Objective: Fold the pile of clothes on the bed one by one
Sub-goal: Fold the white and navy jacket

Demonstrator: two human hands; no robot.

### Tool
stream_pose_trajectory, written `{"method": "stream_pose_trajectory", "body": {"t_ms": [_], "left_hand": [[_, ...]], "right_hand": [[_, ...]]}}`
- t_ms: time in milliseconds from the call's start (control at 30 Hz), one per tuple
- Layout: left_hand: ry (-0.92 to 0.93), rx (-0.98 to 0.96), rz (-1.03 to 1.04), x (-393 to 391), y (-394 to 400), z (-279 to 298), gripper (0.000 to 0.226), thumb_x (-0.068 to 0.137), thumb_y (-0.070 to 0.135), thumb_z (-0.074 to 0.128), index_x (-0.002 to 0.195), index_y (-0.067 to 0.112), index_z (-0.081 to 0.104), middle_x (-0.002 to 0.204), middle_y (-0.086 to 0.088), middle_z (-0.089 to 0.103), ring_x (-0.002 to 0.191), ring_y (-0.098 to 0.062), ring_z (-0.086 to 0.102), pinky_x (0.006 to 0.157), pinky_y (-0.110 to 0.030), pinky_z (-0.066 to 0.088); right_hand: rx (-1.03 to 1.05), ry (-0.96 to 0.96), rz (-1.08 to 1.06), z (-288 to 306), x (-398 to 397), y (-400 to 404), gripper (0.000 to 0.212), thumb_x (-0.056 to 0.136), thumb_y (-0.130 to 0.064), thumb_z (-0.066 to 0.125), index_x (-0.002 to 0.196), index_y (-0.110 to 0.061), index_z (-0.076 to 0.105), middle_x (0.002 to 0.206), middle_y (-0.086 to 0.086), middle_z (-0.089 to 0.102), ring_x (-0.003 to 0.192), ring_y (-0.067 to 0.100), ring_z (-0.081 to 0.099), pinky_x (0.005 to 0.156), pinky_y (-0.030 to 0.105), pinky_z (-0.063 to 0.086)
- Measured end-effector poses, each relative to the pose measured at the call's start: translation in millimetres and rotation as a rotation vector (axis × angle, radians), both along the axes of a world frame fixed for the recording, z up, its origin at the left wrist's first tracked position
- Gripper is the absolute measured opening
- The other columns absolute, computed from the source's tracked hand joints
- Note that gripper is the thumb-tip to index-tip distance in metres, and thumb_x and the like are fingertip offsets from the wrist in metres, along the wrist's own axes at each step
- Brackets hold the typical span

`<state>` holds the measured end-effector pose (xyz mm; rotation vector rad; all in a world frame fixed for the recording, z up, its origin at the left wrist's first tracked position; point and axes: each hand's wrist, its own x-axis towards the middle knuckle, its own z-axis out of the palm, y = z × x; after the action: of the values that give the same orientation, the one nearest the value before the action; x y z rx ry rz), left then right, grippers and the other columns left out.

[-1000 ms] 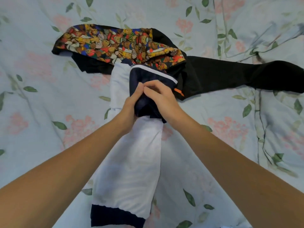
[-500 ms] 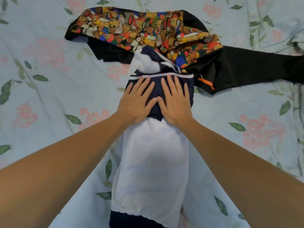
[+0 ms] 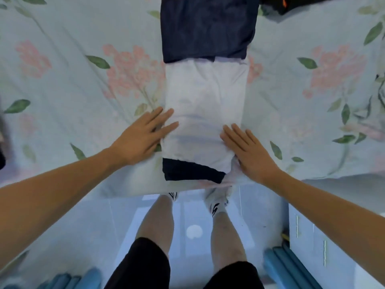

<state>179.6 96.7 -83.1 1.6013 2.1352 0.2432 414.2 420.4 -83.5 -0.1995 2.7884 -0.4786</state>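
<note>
My left hand [image 3: 140, 138] and right hand [image 3: 249, 152], fingers straight and flat, press either side of the folded white-and-navy cotton garment [image 3: 205, 113] on the floral bedsheet [image 3: 83, 80].

Bare floral bedsheet [image 3: 83, 84] lies open on both sides of the long white-and-navy folded cloth garment [image 3: 205, 97]. A black garment with an orange tab [image 3: 279, 5] crowds its far right corner.
</note>
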Motion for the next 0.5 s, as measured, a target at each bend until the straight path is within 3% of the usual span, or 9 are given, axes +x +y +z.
{"method": "stream_pose_trajectory", "body": {"t_ms": [100,200,333,433,500], "left_hand": [[-0.024,0.019,0.018,27.4,-16.9,3.3,0.068,0.101,0.015,0.044,0.164,0.025,0.022,0.173,-0.008,0.009,0.157,-0.042,0.013,0.117,-0.063,0.031],[-0.001,-0.011,0.085,52.7,-11.2,0.7,0.084,0.091,0.011,0.056,0.164,0.034,0.022,0.173,-0.002,0.006,0.154,-0.042,0.022,0.118,-0.065,0.025],[0.035,0.028,0.141,66.3,-4.9,-9.5,0.077,0.091,0.014,0.056,0.160,0.038,0.033,0.172,0.001,0.014,0.146,-0.039,0.035,0.121,-0.065,0.017],[-0.140,0.103,0.290,66.9,-6.9,-5.2,0.064,0.090,0.003,0.063,0.148,0.032,0.056,0.167,0.004,0.032,0.144,-0.029,0.041,0.120,-0.060,0.027],[-0.393,0.178,0.552,69.3,3.9,11.9,0.044,0.094,0.011,0.073,0.136,0.024,0.067,0.150,0.008,0.054,0.131,-0.010,0.051,0.107,-0.043,0.047]], "right_hand": [[-0.017,0.050,0.011,0.8,18.7,-19.0,0.075,0.098,0.002,0.054,0.165,-0.016,0.024,0.173,0.006,0.017,0.160,0.030,0.013,0.123,0.058,0.025],[0.003,0.092,0.065,-5.5,14.0,-30.3,0.082,0.092,0.004,0.059,0.164,-0.020,0.028,0.173,0.004,0.018,0.160,0.030,0.014,0.123,0.059,0.024],[-0.065,0.077,0.049,-10.8,2.4,-30.6,0.084,0.080,0.000,0.038,0.160,-0.023,0.039,0.171,-0.001,0.025,0.160,0.028,0.014,0.125,0.059,0.020],[-0.344,0.037,-0.180,-8.2,0.8,-35.9,0.072,0.081,-0.007,0.038,0.149,-0.023,0.056,0.162,0.000,0.045,0.156,0.027,0.030,0.125,0.056,0.022],[-0.540,-0.011,-0.458,7.5,-4.6,-42.4,0.039,0.098,-0.017,0.055,0.132,-0.034,0.061,0.139,0.002,0.065,0.135,0.024,0.057,0.115,0.047,0.041]]}}
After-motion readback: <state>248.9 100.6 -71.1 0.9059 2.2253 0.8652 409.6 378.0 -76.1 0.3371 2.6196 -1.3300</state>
